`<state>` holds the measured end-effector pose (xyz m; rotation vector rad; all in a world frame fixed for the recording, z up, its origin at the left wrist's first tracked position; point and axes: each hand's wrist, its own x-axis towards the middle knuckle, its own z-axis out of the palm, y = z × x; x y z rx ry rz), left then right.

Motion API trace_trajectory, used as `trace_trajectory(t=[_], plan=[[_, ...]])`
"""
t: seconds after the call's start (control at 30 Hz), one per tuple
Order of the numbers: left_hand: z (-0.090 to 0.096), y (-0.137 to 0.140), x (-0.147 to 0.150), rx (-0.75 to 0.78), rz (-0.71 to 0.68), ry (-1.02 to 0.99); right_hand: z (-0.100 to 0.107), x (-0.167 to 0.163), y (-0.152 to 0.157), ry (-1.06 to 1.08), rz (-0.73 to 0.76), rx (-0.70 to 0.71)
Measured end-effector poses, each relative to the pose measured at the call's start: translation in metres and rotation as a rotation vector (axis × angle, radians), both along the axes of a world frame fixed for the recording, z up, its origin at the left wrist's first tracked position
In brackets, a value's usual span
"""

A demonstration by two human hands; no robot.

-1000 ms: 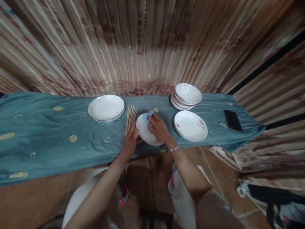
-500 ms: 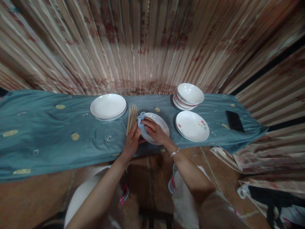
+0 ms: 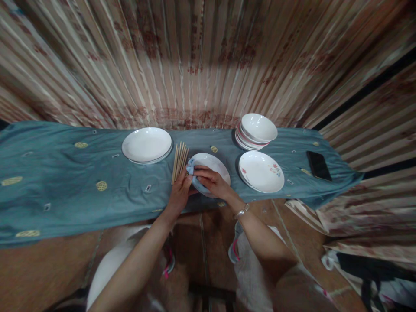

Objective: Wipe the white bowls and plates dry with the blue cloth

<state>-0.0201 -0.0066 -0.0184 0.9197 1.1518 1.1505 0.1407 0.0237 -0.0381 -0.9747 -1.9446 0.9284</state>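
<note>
A white plate (image 3: 219,168) is at the near edge of a draped table (image 3: 71,173), its left rim gripped in a person's left hand (image 3: 180,190) while the right hand (image 3: 212,180) clutches a blue cloth (image 3: 191,166) against it. Chopsticks (image 3: 179,161) lie just to the left; farther left, I see stacked platters (image 3: 147,144). To the right are bowls (image 3: 259,126), flowered plates (image 3: 261,171) and a phone (image 3: 319,165).

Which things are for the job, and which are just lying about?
In use:
crumpled blue cloth in right hand
round white plate in left hand

Lying about:
slim pale wooden chopsticks
stacked dark-rimmed white plates
stacked round white bowls
flowered round white plates
flat black phone
</note>
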Motion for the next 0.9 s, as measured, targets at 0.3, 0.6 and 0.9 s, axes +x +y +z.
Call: trace_trajectory(t=[0.3, 0.6, 0.9], plan=[[0.002, 0.001, 0.001, -0.036, 0.019, -0.008, 0.001, 0.008, -0.009, 0.198, 0.036, -0.283], [-0.001, 0.004, 0.002, -0.016, 0.003, 0.065, 0.003, 0.027, -0.017, 0.214, 0.095, -0.404], [-0.001, 0.004, 0.000, -0.006, -0.030, 0.050, 0.008, 0.045, -0.020, 0.093, 0.120, -0.454]])
